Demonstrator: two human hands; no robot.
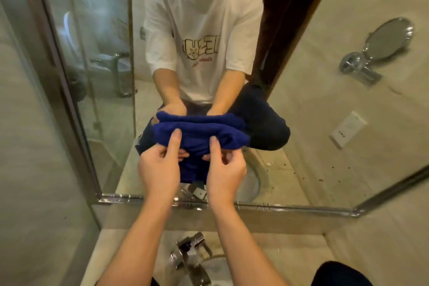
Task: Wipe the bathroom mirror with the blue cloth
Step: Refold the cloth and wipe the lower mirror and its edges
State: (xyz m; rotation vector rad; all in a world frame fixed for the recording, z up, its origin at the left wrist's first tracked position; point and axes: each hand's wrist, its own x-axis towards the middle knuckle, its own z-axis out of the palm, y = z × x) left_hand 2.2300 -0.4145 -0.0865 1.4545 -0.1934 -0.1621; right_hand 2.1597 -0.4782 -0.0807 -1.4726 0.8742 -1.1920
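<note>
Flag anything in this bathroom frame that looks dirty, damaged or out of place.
Dark specks dot the lower right of the mirror; whether they sit on the glass or on a reflected surface is unclear. Otherwise nothing stands out: the left hand and right hand hold the bunched blue cloth against the mirror above the faucet.

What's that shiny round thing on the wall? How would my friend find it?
Start at the big bathroom mirror and look at the beige wall to its right. High up there sits a small round mirror on a chrome arm, well above the white wall socket. It is the only round, silver-rimmed thing there.
</note>
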